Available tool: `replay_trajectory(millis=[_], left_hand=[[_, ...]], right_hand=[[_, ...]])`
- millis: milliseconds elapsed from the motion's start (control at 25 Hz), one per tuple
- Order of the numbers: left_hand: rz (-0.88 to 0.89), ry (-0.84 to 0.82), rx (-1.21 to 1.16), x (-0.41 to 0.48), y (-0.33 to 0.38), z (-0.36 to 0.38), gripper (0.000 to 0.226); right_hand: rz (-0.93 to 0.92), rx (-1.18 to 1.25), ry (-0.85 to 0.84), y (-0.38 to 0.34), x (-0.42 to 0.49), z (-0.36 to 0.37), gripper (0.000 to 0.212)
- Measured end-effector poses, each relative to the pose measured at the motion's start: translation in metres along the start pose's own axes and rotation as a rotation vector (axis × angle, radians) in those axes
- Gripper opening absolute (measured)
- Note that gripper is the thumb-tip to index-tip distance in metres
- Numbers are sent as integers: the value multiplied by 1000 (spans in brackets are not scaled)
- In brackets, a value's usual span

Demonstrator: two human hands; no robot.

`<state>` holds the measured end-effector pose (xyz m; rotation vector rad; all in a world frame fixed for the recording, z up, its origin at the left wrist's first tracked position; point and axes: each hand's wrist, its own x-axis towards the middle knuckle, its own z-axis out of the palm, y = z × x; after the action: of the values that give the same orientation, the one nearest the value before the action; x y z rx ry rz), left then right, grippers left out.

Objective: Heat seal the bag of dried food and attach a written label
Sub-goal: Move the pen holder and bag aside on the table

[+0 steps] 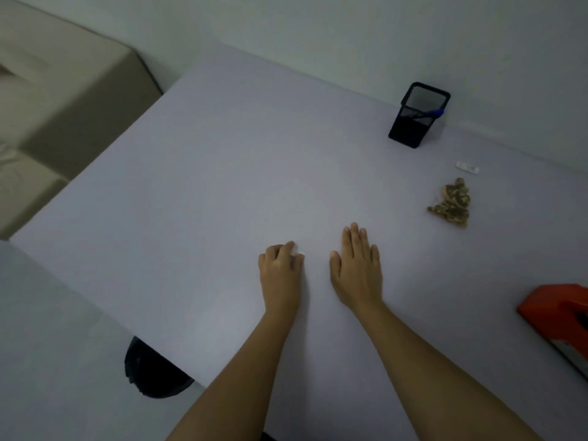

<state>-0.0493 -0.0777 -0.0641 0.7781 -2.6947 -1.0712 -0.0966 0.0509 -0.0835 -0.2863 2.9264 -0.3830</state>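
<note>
A small clear bag of brown dried food lies on the pale table at the right. Just beyond it lies a small white label strip. An orange heat sealer pokes in at the right edge, partly cut off. A black mesh pen holder with a blue pen stands at the back. My left hand rests on the table with its fingers curled; a pale speck at the fingertips is too small to identify. My right hand lies flat beside it, holding nothing.
A beige sofa stands to the left of the table. A dark round object shows below the table's near-left edge. The white wall runs close behind the table.
</note>
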Motion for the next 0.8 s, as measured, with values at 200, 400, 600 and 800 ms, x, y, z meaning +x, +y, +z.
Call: replay_trajectory(millis=[200,400,600,800], left_hand=[[-65,29,-236,-2,0,-12,23],[-192,136,-445,-16,-21,-70,23],[-344,284,-577,-25,-91,-162,22],[-402,484,-680,-54,-206,-261,18]], right_hand=[[-23,-23,-17,1,0,2,61],[-128,31,-6,-37,-20,-9,67],[-296,228,11,-149,-60,11,63],[-504,318,-44,-294,-132,71,55]])
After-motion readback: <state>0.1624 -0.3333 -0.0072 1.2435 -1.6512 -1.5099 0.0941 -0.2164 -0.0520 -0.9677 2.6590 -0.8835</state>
